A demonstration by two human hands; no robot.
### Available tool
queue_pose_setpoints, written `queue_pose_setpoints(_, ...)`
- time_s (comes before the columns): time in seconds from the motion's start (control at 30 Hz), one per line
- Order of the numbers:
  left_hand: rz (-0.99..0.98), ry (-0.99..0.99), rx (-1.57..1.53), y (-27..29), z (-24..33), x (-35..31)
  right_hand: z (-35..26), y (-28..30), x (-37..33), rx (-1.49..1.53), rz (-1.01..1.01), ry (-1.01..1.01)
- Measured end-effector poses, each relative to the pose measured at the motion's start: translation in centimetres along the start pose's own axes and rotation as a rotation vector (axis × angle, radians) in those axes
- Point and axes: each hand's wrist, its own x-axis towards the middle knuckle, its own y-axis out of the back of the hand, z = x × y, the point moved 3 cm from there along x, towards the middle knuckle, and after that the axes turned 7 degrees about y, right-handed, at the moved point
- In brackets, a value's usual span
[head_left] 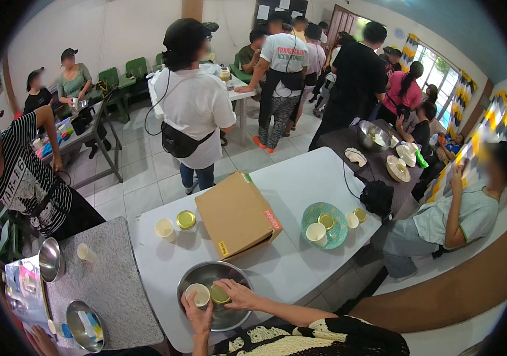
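A wide steel bowl (216, 270) stands near the front edge of the white table (289, 190). Inside it, my left hand (200, 319) has its fingers round a white paper cup (197, 293), whose open mouth faces up. Close beside the cup is a jar with a gold lid (218, 295). My right hand (239, 295) comes over the bowl from the right, its fingers closed on that jar. The jar's lower part is hidden.
A closed cardboard box (235, 210) sits beyond the bowl, with another paper cup (165, 229) and gold-lidded jar (186, 220) to its left. A teal plate (338, 238) at right holds a cup and jar. Steel bowls (51, 261) rest on the grey table (114, 285). Several people stand around.
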Motion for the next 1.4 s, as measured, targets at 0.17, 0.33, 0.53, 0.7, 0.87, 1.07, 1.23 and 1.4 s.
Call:
queue_pose_setpoints(0.17,-0.032,-0.003,0.026,0.1,-0.7,-0.1,0.3,-0.3,0.1,0.031,-0.042,0.031)
queue_pose_setpoints(0.33,0.000,0.005,0.039,0.1,0.4,0.0,-0.3,0.1,-0.3,-0.029,0.016,-0.003)
queue_pose_setpoints(0.53,0.016,0.026,0.045,-0.2,0.1,0.0,0.2,0.1,0.0,0.015,-0.025,0.058)
queue_pose_setpoints(0.7,-0.007,0.051,0.068,-0.2,0.7,0.7,0.4,0.1,-0.1,0.008,-0.052,0.032)
queue_pose_setpoints(0.87,-0.014,0.019,0.068,-0.3,0.7,1.0,-0.2,0.5,0.3,-0.038,-0.051,0.068)
queue_pose_setpoints(1.07,-0.018,-0.012,0.073,0.0,1.3,1.0,0.1,-0.3,-0.2,0.006,-0.069,0.056)
queue_pose_setpoints(1.23,0.020,-0.025,0.061,0.8,2.3,1.3,-1.0,2.3,0.3,-0.013,0.096,0.030)
queue_pose_setpoints(1.4,0.138,-0.030,0.053,2.6,3.6,2.1,-1.3,4.7,1.1,0.044,0.124,-0.029)
